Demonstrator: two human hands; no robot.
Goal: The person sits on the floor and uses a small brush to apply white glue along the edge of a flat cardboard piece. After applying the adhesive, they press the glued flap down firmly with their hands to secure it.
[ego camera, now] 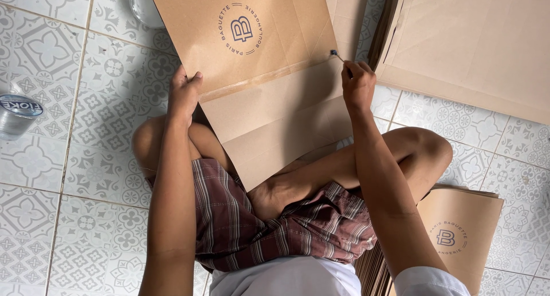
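Paper bag (258, 72) — flat over the person's crossed legs, above the tiled floor (86, 158). Left hand (183, 95) clamps its left edge; right hand (356, 84) pinches a thin tool (336, 55) at the bag's right edge. Best kept taut — steady the panel, keep the tool tip square to the paper.

The flat brown paper bag (269, 84) looks matt and lightly fibrous, creased along sharp folds. The stack of brown paper sheets (470, 50) beside it has the same dull finish. The patterned grey-and-white tiled floor (86, 176) is smooth with a faint sheen. The striped maroon shorts (275, 227) are soft woven cloth.
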